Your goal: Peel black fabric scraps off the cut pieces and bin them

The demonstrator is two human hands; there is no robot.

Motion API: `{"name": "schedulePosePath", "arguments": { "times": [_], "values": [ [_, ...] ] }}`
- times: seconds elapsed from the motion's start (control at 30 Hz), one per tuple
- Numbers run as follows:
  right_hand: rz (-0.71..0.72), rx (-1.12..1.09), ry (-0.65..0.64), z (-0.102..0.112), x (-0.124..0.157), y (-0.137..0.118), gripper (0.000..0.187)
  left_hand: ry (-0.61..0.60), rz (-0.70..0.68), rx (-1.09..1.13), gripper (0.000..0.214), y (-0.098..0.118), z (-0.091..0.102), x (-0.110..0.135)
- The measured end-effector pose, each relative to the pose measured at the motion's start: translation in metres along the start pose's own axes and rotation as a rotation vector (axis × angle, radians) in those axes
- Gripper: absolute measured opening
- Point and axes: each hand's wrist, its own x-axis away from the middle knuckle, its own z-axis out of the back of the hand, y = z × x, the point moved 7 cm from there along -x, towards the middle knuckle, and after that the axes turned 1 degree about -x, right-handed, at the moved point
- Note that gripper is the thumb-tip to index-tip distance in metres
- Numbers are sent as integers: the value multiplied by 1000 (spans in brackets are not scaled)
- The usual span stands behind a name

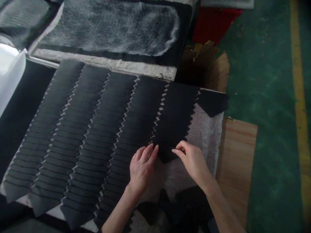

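Green floor [272, 168] runs down the right side of my view, with 1 yellow line [297, 106] on it. Near the top stand a red bin [213, 22] and a torn cardboard box [217, 71], and a wooden board [236, 152] lies just beyond the right edge of the grey-topped bench [206, 139]. Behind the bench I see a fuzzy dark sheet [116, 26]; at the far left, a white sheet [9, 68].

Dark pieces overlap on the bench in 5 slanting columns [87, 142], their zigzag edges facing one another with pale gaps between. 1 more piece [211, 102] lies at the far right corner, its point towards me.

At the near end of the rightmost column, the front piece [166, 153] sits between my hands. My right grip [194, 160] pinches its right part between thumb and forefinger. My left grip [143, 163] lies palm down, fingertips at the left end; I cannot tell whether it is closed on anything. Below, between the forearms, loose scraps [179, 207] lie in shadow.
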Motion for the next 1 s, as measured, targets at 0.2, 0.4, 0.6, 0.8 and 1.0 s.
{"name": "schedulePosePath", "arguments": {
  "times": [0.2,0.4,0.6,0.8,1.0],
  "values": [
    [23,-26,79,-1,5,3,12,-3,-14,-36,50,4,3,-4],
    [54,153,192,1,9,2,17,-6,-10,-30,51,5,2,-4],
    [18,281,269,5,16,2,22,-21,-10,-9,51,6,3,-6],
    [2,435,335,13,53,6,14,16,42,324,38,0,21,-2],
    [346,179,-77,-37,141,-9,14,87,147,548,28,-8,55,48]
  ]
}}
